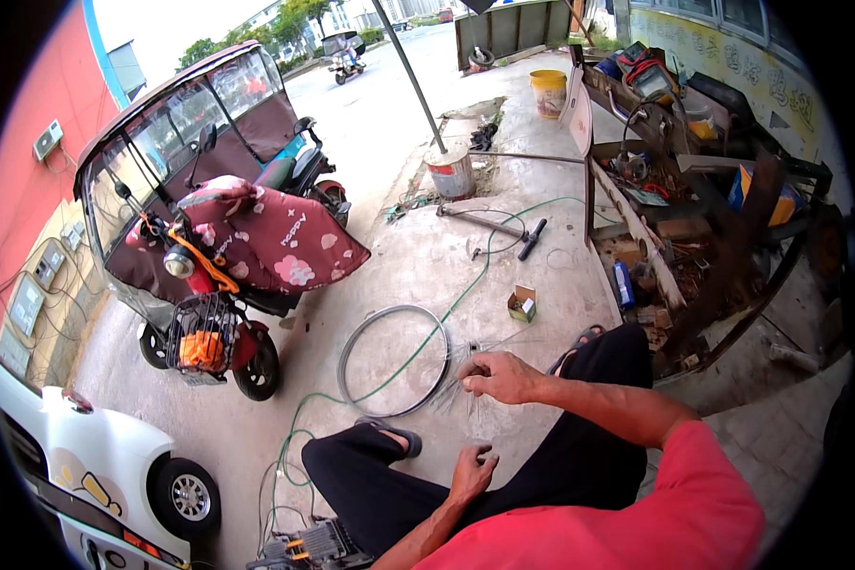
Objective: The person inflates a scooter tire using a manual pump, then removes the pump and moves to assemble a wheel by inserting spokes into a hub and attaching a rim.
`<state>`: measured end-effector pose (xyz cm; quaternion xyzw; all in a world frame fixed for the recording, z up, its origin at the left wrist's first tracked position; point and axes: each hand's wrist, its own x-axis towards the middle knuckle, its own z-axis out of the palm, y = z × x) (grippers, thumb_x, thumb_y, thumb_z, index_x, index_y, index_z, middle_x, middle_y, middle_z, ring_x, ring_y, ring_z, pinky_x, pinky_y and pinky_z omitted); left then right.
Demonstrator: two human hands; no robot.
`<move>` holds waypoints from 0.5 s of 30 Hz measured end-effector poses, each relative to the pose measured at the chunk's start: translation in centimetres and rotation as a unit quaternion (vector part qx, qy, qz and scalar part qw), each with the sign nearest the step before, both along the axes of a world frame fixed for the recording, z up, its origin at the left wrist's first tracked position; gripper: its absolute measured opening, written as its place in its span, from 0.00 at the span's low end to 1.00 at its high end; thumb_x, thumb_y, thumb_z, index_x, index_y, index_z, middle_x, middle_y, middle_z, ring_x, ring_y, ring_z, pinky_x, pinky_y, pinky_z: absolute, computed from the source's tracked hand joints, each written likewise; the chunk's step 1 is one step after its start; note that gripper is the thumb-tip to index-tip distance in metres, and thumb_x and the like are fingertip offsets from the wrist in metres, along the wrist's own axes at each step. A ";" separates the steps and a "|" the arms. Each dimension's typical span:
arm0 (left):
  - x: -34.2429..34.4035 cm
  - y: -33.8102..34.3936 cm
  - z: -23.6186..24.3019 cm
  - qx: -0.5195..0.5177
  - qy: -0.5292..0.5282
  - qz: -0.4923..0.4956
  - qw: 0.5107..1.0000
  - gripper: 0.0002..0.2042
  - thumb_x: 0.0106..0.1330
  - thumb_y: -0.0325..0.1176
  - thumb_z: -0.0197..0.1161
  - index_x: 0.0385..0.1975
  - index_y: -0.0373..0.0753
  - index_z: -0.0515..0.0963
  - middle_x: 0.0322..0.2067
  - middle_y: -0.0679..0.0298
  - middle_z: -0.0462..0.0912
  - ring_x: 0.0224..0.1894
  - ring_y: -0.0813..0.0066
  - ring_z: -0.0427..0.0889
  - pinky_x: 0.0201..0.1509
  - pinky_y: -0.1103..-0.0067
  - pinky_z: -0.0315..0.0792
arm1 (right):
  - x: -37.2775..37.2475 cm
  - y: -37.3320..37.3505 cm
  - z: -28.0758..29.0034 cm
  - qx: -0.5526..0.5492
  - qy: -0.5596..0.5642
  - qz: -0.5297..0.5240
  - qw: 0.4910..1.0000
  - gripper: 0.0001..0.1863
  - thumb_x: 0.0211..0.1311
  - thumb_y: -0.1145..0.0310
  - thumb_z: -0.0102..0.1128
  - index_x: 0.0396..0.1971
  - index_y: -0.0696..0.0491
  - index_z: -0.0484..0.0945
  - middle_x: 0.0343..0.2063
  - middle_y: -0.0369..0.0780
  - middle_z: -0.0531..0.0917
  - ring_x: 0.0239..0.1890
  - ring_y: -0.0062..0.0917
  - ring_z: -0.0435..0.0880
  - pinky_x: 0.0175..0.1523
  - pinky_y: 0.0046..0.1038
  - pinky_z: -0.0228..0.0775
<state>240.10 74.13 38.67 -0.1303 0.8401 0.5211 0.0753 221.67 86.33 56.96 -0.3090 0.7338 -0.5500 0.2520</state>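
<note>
My right hand (503, 377) hangs over a loose spread of thin metal spokes (465, 356) on the concrete. Its fingers are curled into a pinch; what they hold, if anything, is too small to make out. Lower down, near my thigh, my left hand (473, 472) has bent, closed fingers with dark tips, and any thing in them is hidden. A bare wheel rim (341, 353) lies flat on the ground to the left of the spokes. Beyond my right hand stands a small opened cardboard box (522, 304).
A green hose (413, 356) crosses the ground and the rim. A hand pump (533, 239) lies beyond. Left are a covered electric tricycle (256, 237) and a white vehicle (104, 446). A cluttered metal cart (674, 209) stands right, a pole in a bucket (450, 176) ahead.
</note>
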 end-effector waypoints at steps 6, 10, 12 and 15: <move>-3.4 -1.5 -3.5 0.067 -0.091 0.059 0.992 0.22 0.64 0.40 0.65 0.52 0.29 0.78 0.46 0.46 0.83 0.48 0.59 0.84 0.51 0.70 0.77 | -7.9 -0.8 -2.2 0.011 -0.042 0.025 0.999 0.16 0.61 0.66 0.60 0.41 0.64 0.81 0.31 0.42 0.86 0.31 0.22 0.86 0.39 0.26 0.78; -5.4 -2.2 -3.9 0.151 -0.160 0.105 0.970 0.22 0.66 0.38 0.63 0.55 0.30 0.76 0.45 0.52 0.84 0.45 0.68 0.85 0.44 0.75 0.77 | -11.7 -1.0 -6.0 0.059 -0.036 0.051 0.996 0.16 0.60 0.64 0.60 0.41 0.61 0.81 0.31 0.40 0.86 0.32 0.21 0.85 0.39 0.26 0.78; -6.3 -2.5 -4.0 0.196 -0.128 0.156 0.960 0.20 0.68 0.35 0.61 0.56 0.31 0.74 0.46 0.55 0.82 0.43 0.69 0.85 0.42 0.75 0.77 | -12.3 -0.3 -7.8 0.116 0.091 0.071 0.987 0.18 0.59 0.60 0.60 0.40 0.60 0.82 0.36 0.46 0.87 0.36 0.33 0.87 0.42 0.34 0.79; -9.4 -4.3 -2.6 0.296 -0.068 0.252 0.919 0.18 0.69 0.30 0.60 0.56 0.31 0.72 0.44 0.53 0.82 0.40 0.64 0.86 0.38 0.75 0.79 | -10.6 -0.2 -7.2 0.392 0.236 0.143 0.878 0.19 0.58 0.59 0.58 0.41 0.59 0.81 0.42 0.51 0.85 0.47 0.44 0.85 0.48 0.44 0.78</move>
